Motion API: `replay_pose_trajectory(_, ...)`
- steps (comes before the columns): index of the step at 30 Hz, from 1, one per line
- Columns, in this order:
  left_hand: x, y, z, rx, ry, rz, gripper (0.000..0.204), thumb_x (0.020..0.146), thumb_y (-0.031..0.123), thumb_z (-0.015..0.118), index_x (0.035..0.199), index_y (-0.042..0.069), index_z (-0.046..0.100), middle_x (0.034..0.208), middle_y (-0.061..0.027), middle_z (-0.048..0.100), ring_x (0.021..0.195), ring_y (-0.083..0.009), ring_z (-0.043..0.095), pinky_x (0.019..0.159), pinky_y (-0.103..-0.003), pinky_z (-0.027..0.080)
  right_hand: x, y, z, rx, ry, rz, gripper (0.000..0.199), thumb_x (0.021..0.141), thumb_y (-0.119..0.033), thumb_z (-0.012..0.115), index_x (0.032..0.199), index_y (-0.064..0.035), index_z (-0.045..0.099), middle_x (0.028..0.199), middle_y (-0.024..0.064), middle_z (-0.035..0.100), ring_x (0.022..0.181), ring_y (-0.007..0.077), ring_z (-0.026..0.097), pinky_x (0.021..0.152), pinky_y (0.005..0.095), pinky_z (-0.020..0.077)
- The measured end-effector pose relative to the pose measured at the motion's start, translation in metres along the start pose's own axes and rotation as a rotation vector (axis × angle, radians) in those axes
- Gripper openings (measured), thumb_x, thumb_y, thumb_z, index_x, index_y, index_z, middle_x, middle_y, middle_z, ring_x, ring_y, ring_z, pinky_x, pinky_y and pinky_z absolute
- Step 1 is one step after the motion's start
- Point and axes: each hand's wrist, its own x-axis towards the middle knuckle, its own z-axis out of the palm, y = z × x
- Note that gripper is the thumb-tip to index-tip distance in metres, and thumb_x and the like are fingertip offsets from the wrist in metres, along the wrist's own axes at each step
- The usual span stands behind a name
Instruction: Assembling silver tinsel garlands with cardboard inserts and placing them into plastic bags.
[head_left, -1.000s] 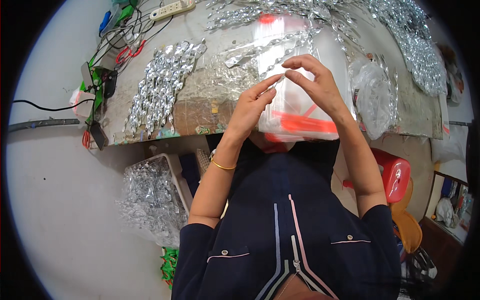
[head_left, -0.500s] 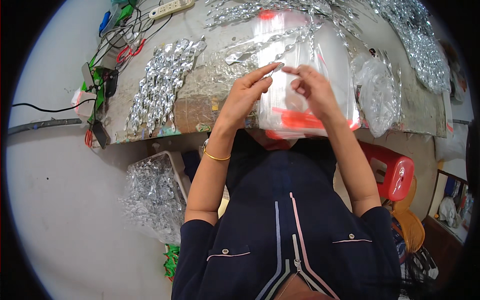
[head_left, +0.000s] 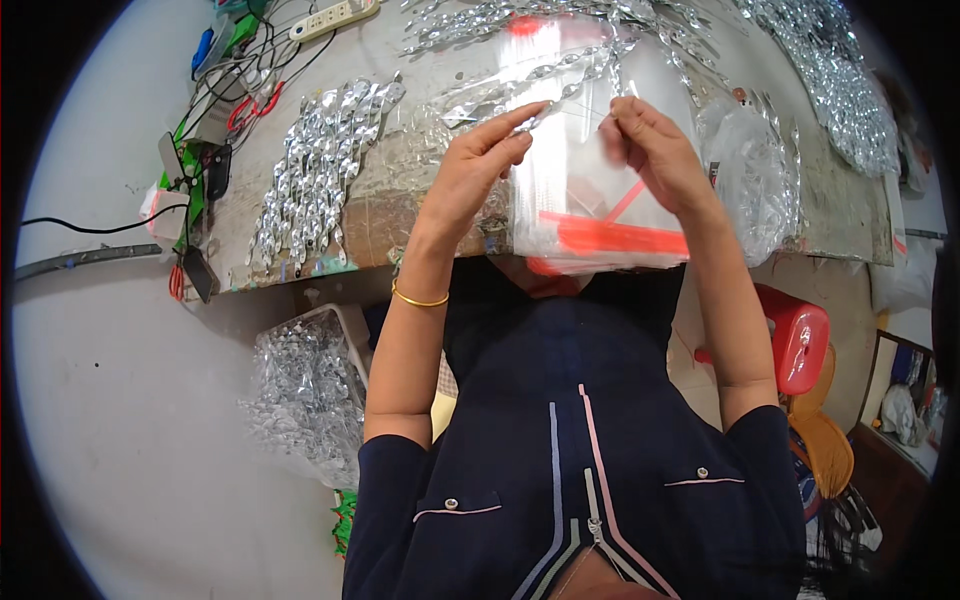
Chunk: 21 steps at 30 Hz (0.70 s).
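My left hand (head_left: 480, 165) pinches one end of a shiny silver twisted strand (head_left: 568, 92) between thumb and forefinger. That strand runs up and away over a stack of clear plastic bags (head_left: 575, 190) with red edges. Level with it, to the right above the same stack, my right hand (head_left: 655, 150) has its thumb and forefinger pressed together. A faint thin line seems to reach toward those fingertips, but what they hold is too small to make out. The lower fingers of my right hand are blurred.
A bundle of silver strands (head_left: 325, 165) lies on the worn table at left, with more strands (head_left: 825, 80) at far right. Beside the stack sits a crumpled clear bag (head_left: 750, 190). Cables, red-handled pliers (head_left: 255, 105) and a power strip (head_left: 333, 19) occupy the far left. A red stool (head_left: 797, 345) stands below.
My right hand has moved right and slightly up, away from my left, and its fingers have closed together. My left hand has shifted slightly left and up, still pinching the strand.
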Motion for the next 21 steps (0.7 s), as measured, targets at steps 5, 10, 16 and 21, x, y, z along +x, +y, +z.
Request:
replay_pose_trajectory(5,0.011,-0.044,0.001,0.217,0.030,0.084,0.034,0.085,0.009,0.059,0.118,0.015,0.065,0.083,-0.0039,0.062,0.077,-0.0131,0.055,0.071,-0.029,0.045,0.016,-0.007,-0.008,-0.542,0.074,-0.081,0.019,0.101,-0.020,0.039,0.096,-0.0041,0.048,0.075,0.0028,0.056,0.063,0.0094,0.057,0.058,0.0220,0.0418)
replay_pose_trajectory(10,0.025,-0.059,0.018,0.930,0.092,0.192,0.033,0.084,0.007,0.059,0.116,0.003,0.062,0.104,-0.0165,0.063,0.098,-0.0240,0.060,0.085,-0.031,0.046,0.029,0.005,-0.010,-0.683,0.074,-0.019,0.019,0.101,-0.019,0.039,0.093,-0.0033,0.047,0.072,0.0037,0.056,0.060,0.0102,0.056,0.057,0.0229,0.0432)
replay_pose_trajectory(16,0.056,-0.069,0.063,-0.069,0.239,0.256,0.027,0.089,0.011,0.057,0.113,-0.002,0.057,0.096,-0.0143,0.066,0.088,-0.0236,0.064,0.080,-0.033,0.049,0.035,0.002,-0.006,-0.749,0.040,-0.006,0.020,0.101,-0.019,0.040,0.092,-0.0032,0.048,0.071,0.0036,0.055,0.059,0.0102,0.055,0.056,0.0242,0.0446)
replay_pose_trajectory(21,0.063,-0.074,0.069,-0.330,0.151,0.188,0.010,0.089,0.009,0.058,0.092,-0.001,0.057,0.077,-0.0038,0.063,0.073,-0.0096,0.058,0.069,-0.024,0.047,0.039,-0.007,-0.007,-0.790,0.030,0.069,0.019,0.100,-0.019,0.042,0.089,-0.0037,0.048,0.070,0.0032,0.055,0.059,0.0091,0.055,0.057,0.0248,0.0442)
